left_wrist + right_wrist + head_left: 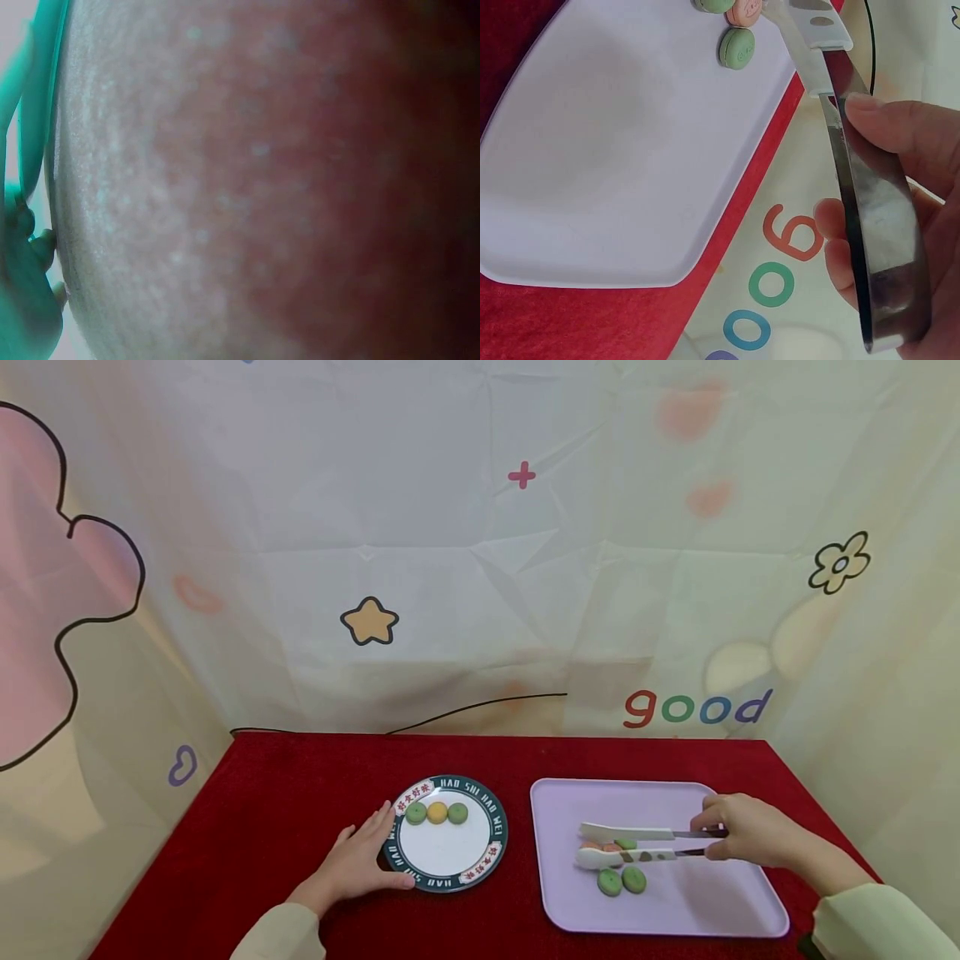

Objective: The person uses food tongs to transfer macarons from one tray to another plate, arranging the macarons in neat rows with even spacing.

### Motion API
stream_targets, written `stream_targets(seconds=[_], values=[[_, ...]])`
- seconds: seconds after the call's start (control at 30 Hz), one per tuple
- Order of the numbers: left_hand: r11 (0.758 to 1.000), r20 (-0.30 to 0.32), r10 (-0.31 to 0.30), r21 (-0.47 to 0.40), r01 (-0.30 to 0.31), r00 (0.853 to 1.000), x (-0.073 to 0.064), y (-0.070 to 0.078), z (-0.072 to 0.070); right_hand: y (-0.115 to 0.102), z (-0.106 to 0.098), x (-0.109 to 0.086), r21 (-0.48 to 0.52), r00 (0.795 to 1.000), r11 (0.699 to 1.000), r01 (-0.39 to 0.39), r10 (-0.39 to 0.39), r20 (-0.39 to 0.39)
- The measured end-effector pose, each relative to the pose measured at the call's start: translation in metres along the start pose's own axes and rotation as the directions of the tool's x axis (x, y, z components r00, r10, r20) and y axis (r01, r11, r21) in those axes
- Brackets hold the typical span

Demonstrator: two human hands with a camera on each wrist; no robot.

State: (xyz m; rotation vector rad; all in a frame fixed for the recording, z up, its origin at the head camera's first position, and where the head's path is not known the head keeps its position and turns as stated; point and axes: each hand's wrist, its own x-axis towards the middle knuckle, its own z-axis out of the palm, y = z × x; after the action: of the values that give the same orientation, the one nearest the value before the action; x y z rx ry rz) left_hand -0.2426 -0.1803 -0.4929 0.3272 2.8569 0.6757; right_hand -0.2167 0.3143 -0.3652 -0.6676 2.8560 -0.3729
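My right hand [750,831] holds metal-handled tongs [656,855] with white tips, one of them brown-spotted. Their arms are spread low over a lilac tray [712,902], with pinkish macarons [612,848] and a green one [626,843] showing between the tips. Just in front lie two more green macarons [633,880]. My left hand [360,860] is at the left rim of a round plate [450,852], fingers extended and thumb along the near edge. On that plate a yellow macaron [437,812] sits in a row between two green ones. The left wrist view is mostly blurred.
A red cloth [300,785] covers the table. Behind it hangs a pale printed curtain [450,610], with the coloured word "good" low on the right. The tray stands to the right of the plate, a strip of red cloth between them.
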Motion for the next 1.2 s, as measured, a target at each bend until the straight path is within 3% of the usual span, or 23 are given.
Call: stream_targets(seconds=[1.2], values=[[1.000,-0.001,0.008,-0.007,-0.008,1.000,-0.0019,0.0038,-0.0019,-0.0071,-0.0053,-0.0020,-0.163,0.996,0.985,0.048,-0.061,-0.071]])
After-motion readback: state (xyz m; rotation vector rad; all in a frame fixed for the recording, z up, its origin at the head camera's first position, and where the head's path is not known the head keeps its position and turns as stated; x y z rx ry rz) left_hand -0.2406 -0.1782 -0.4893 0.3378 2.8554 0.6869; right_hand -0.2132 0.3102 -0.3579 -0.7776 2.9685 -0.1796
